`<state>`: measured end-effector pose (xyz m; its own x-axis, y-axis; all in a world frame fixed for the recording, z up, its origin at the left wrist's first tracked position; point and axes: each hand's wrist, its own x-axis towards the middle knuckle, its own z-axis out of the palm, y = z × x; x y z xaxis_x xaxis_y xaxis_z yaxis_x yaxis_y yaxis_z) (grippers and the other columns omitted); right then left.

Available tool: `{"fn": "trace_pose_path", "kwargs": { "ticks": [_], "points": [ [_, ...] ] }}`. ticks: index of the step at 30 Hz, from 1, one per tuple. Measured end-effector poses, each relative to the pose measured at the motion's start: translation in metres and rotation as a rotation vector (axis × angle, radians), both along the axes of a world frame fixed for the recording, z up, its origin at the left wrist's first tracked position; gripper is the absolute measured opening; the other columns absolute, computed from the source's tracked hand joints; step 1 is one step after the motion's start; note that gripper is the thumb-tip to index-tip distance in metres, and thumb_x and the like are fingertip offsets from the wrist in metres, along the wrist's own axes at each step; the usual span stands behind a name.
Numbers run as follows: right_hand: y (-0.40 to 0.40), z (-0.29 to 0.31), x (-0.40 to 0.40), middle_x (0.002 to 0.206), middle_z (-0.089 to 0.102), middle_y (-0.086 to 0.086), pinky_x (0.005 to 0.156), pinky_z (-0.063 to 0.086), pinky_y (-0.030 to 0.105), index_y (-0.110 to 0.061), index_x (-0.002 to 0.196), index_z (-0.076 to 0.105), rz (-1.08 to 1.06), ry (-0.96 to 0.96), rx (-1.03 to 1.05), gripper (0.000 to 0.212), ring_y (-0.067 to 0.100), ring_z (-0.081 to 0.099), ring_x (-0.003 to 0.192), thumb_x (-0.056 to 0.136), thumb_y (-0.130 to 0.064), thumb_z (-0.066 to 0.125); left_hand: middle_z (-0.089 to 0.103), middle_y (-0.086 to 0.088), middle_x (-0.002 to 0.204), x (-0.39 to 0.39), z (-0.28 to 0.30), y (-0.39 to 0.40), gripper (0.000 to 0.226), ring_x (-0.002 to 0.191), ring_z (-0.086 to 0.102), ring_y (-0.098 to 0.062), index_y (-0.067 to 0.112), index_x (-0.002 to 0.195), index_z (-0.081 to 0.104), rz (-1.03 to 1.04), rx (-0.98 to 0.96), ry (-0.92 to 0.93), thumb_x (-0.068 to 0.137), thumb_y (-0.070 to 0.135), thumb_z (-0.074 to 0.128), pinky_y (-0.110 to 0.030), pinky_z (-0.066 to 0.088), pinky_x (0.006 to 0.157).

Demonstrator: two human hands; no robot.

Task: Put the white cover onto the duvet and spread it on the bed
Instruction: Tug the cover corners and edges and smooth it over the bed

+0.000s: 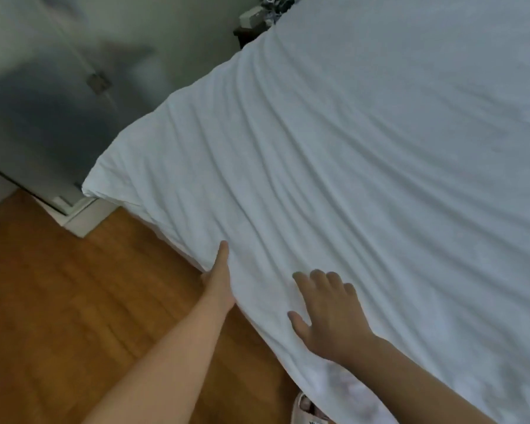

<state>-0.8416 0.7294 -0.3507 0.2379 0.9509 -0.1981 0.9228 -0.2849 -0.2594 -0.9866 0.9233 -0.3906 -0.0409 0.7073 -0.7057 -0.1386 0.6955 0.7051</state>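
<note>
Head view: white covered duvet (364, 154) spread across the bed, rippled with long diagonal creases, one corner (104, 179) hanging over the edge above the wooden floor (58, 301). Left hand (219, 276) at the duvet's near edge, thumb on top, fingers tucked out of sight under the fabric, so apparently grasping the edge. Right hand (328, 313) laid flat on the cover just beside it, fingers spread and released, grasping nothing. Grey wardrobe door (49, 96) standing beyond the corner. Dark bedside stand (251, 32) with blurred items at the far end.
</note>
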Motion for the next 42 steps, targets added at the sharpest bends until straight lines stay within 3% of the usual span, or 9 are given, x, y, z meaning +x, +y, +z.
{"fn": "trace_pose_path", "kwargs": {
  "ticks": [4,11,13,16,21,28,35,39,42],
  "points": [
    [0.081,-0.033,-0.01,0.101,0.06,0.005,0.066,0.045,0.042,-0.018,0.128,0.054,0.024,-0.089,-0.007,0.09,0.028,0.055,0.081,0.062,-0.079,0.063,0.068,-0.009,0.116,0.001,0.004,0.059,0.069,0.099,0.068,-0.029,0.01,0.128,0.059,0.087,0.083,-0.007,0.071,0.025,0.093,-0.043,0.06,0.084],
    [0.102,-0.068,-0.023,0.054,0.052,-0.008,0.036,0.036,0.031,-0.025,0.059,0.061,0.144,0.06,0.085,0.033,0.019,0.052,0.044,0.032,-0.022,0.08,0.046,0.002,0.152,-0.064,-0.036,0.009,0.101,0.137,0.048,-0.023,0.016,0.155,0.038,0.054,0.122,0.384,0.072,0.045,0.088,-0.035,0.032,0.119],
    [0.12,-0.054,-0.019,0.065,0.063,-0.008,0.038,0.051,0.041,-0.031,0.073,0.071,0.156,0.102,-0.01,0.039,0.017,0.063,0.051,0.041,-0.041,0.089,0.057,0.0,0.142,-0.069,-0.037,0.032,0.113,0.126,0.057,-0.026,0.017,0.149,0.047,0.017,-0.019,0.279,0.054,0.054,0.095,-0.041,0.042,0.113],
    [0.163,-0.013,-0.013,0.129,0.058,-0.011,0.101,0.048,0.035,-0.04,0.126,0.056,0.175,0.188,-0.256,0.066,0.012,0.06,0.124,0.081,-0.087,0.047,0.071,-0.006,0.123,-0.082,-0.019,0.121,0.084,0.111,0.068,-0.031,0.022,0.135,0.062,0.07,0.018,0.041,0.064,0.055,0.09,-0.05,0.052,0.102],
    [0.284,0.001,-0.061,0.087,0.062,-0.01,0.055,0.05,0.03,-0.033,0.095,0.06,0.122,0.225,0.147,0.029,0.019,0.067,0.081,0.087,-0.057,0.045,0.074,-0.01,0.118,-0.116,0.024,0.271,0.08,0.111,0.069,-0.034,0.019,0.122,0.071,0.194,0.076,-0.06,0.068,0.078,0.074,-0.053,0.051,0.103],
    [0.44,0.01,-0.151,0.148,0.056,0.0,0.109,0.047,0.04,-0.022,0.137,0.058,0.349,0.236,0.338,0.046,0.025,0.053,0.137,0.094,-0.04,0.058,0.065,-0.004,0.128,-0.199,0.023,0.428,0.118,0.112,0.065,-0.029,0.023,0.138,0.055,0.275,0.065,0.076,0.046,0.095,0.066,-0.047,0.057,0.092],
    [0.589,0.007,-0.203,0.138,0.06,0.005,0.098,0.055,0.045,-0.018,0.138,0.053,0.26,0.063,0.344,0.053,0.029,0.063,0.119,0.097,-0.049,0.042,0.071,-0.011,0.116,-0.228,0.003,0.545,0.103,0.104,0.068,-0.032,0.016,0.132,0.061,0.072,-0.024,-0.015,0.049,0.069,0.091,-0.05,0.057,0.093],
    [0.676,0.013,-0.239,0.136,0.046,0.004,0.092,0.052,0.044,-0.021,0.155,0.015,0.054,0.03,-0.028,0.096,0.027,0.056,0.112,0.086,-0.087,0.026,0.07,-0.003,0.115,-0.235,0.041,0.584,0.046,0.1,0.069,-0.023,0.018,0.13,0.056,0.075,0.253,0.119,0.09,0.031,0.074,-0.043,0.06,0.086],
    [0.729,0.021,-0.251,0.129,0.051,0.004,0.098,0.045,0.046,-0.029,0.141,0.036,-0.029,0.154,0.138,0.081,0.031,0.053,0.12,0.086,-0.087,0.021,0.07,0.0,0.115,-0.292,0.021,0.64,0.049,0.094,0.071,-0.021,0.025,0.133,0.056,0.237,0.356,0.007,0.089,0.023,0.077,-0.04,0.063,0.072]
  ]
}}
